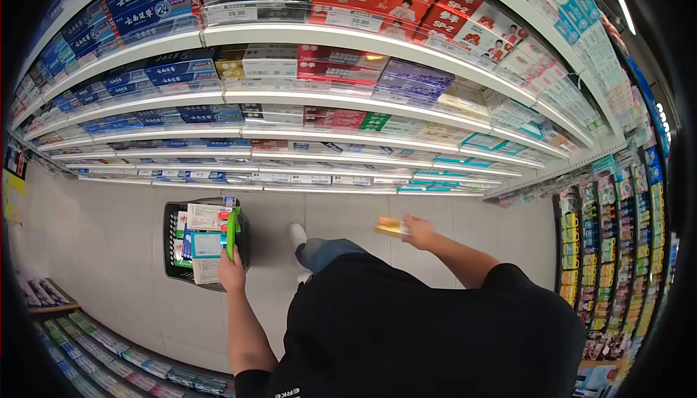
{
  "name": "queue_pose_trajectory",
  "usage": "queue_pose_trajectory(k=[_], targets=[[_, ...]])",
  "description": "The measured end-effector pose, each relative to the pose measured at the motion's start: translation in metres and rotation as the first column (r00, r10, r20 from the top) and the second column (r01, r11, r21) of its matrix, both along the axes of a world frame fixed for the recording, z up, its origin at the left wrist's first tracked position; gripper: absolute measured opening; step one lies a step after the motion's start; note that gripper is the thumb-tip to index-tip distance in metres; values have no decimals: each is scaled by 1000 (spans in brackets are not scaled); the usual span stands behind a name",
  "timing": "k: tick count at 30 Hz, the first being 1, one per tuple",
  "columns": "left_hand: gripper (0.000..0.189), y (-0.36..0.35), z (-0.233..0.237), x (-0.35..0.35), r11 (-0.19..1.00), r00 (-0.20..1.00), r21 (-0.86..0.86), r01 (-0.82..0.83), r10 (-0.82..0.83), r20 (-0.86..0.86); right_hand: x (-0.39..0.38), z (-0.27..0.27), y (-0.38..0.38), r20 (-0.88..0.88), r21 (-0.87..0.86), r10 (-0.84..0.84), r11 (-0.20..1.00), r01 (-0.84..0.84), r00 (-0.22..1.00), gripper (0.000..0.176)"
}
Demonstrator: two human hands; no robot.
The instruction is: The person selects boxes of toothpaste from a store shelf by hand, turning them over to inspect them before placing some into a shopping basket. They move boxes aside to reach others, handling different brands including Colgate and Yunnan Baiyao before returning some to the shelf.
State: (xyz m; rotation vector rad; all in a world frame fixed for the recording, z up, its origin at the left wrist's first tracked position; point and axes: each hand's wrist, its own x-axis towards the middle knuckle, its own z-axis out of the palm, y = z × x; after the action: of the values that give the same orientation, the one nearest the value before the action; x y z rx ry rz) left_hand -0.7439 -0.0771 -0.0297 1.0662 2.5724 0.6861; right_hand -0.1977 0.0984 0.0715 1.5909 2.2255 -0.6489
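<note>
Left hand (231,273) closed around green handle (232,232) of basket (169,253); right hand (419,231), right of the basket, holds blurred yellow box (390,226).

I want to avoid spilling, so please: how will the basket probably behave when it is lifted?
The basket will probably feel fairly heavy, as several boxes lie in it. Its walls look like rigid plastic, so it should hardly bend. It may tilt, since the left hand holds the handle near one side.
</note>
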Motion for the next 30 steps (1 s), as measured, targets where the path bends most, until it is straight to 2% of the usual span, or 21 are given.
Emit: queue_pose_trajectory(k=[2,3,6,8,11,16,20,22,27,30], targets=[[41,-4,4,-16,1000,1000,1,-11,11,-4,25,-10,-18,212,-107,-31,993,54,977,56],[41,-4,2,-25,1000,1000,-9,-18,18,-6,29,-9,-26,301,-210,-94,964,162,949,58],[41,-1,9,-46,999,999,-19,-39,39,4,58,-45,-54,386,-361,-113,895,263,916,68],[40,-4,13,-58,999,999,-10,-37,37,9,55,-55,-67,413,-406,-50,884,232,910,63],[38,-4,11,-78,999,1000,16,-28,28,4,26,-69,-66,415,-417,-104,861,290,904,62],[37,-9,11,-103,996,999,-76,-43,46,28,-66,-66,-13,237,-247,-324,892,379,916,54],[38,-11,3,-119,990,996,-108,-90,86,-36,-125,-89,62,-32,-49,-253,967,252,967,56],[37,-12,5,-128,987,997,-138,-78,74,-37,-166,-72,100,-221,10,-241,968,249,945,56],[37,-16,3,-151,988,996,-129,-84,80,-32,-276,25,164,-480,217,68,975,43,875,54],[36,-20,2,-163,993,997,-92,-76,73,-36,-322,89,180,-528,386,282,920,-70,801,57]])
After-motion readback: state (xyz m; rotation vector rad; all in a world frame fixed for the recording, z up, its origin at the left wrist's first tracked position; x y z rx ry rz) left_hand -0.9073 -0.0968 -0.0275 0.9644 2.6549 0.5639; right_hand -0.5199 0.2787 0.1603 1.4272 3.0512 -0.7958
